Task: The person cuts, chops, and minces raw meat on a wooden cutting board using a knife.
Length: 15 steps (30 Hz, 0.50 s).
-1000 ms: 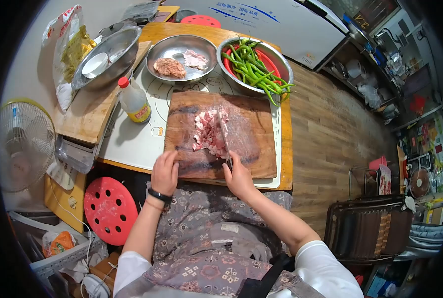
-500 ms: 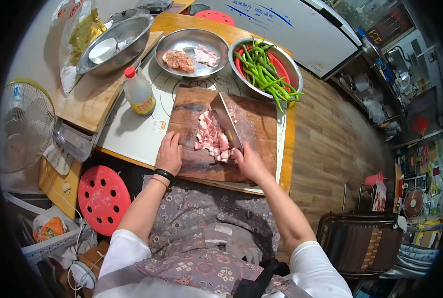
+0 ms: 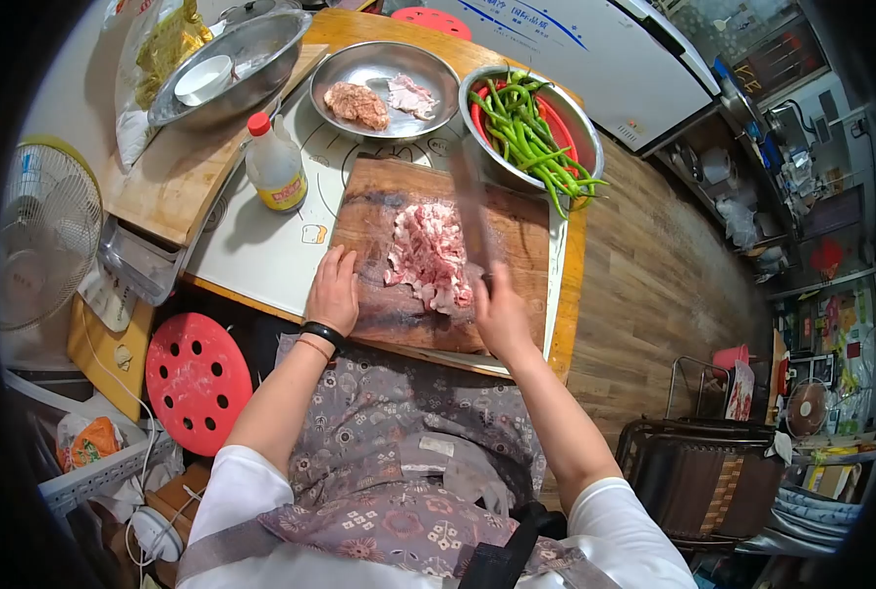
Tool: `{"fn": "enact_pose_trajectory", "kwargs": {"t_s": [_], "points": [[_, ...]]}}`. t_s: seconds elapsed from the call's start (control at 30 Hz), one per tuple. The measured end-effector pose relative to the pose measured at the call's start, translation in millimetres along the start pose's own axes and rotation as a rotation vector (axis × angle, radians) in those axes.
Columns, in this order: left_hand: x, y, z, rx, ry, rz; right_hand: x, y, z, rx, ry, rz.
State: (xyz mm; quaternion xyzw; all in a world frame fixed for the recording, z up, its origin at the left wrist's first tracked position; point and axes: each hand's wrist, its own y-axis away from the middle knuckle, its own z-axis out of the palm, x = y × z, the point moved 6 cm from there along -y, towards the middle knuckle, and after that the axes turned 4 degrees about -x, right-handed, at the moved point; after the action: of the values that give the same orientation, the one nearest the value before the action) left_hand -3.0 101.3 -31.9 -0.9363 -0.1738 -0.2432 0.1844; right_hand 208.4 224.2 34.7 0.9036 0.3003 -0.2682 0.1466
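Chopped raw meat (image 3: 426, 257) lies in a heap on the wooden cutting board (image 3: 364, 201). My right hand (image 3: 503, 316) is wrapped round the handle of a cleaver (image 3: 471, 208), whose blade is smeared by motion at the right side of the heap. Whether the blade touches the board I cannot tell. Flat on the board's left edge rests my left hand (image 3: 334, 293), its fingers stretched out and holding nothing. Behind the board, a steel dish (image 3: 384, 64) bears a larger lump of meat (image 3: 356, 105) and a pale piece (image 3: 411, 96).
Green chili peppers (image 3: 526, 133) fill a steel bowl (image 3: 588, 133) at the back right. A red-capped bottle (image 3: 275, 172) stands left of the board. Further left are a large tilted basin (image 3: 271, 69) and a fan (image 3: 50, 236). A red stool (image 3: 198, 385) is below the table's left edge.
The cleaver has lifted from the meat and shifted slightly right, its blade now blurred. The meat heap looks broader and more exposed. My left hand stays on the board's edge.
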Motion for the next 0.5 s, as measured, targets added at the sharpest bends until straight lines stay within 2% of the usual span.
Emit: {"fn": "enact_pose_trajectory", "kwargs": {"t_s": [0.03,0.1,0.17,0.2,0.23,0.3,0.33,0.43,0.5], "points": [[0,-1,0,0.008,-0.002,0.006,5,-6,8,-0.084,0.133,0.085],[-5,2,4,0.011,0.008,0.002,15,-14,2,-0.132,0.231,0.077],[-3,3,3,-0.004,0.014,-0.011,-10,-11,-28,-0.078,0.019,0.052],[-4,0,3,-0.004,0.021,-0.016,-23,-1,-42,0.097,-0.081,-0.036],[-4,0,3,0.0,0.024,-0.029,-21,2,-34,0.087,-0.075,-0.042],[-2,0,0,-0.001,0.024,-0.015,6,3,-10,0.099,0.057,0.123],[-1,-1,-1,0.003,0.02,-0.004,33,-6,11,-0.088,0.153,0.159],[-5,3,4,-0.012,0.02,-0.037,22,-13,-24,-0.108,-0.016,0.134],[-2,0,-1,0.006,0.033,-0.015,21,-5,-42,-0.036,-0.12,0.145]]}}
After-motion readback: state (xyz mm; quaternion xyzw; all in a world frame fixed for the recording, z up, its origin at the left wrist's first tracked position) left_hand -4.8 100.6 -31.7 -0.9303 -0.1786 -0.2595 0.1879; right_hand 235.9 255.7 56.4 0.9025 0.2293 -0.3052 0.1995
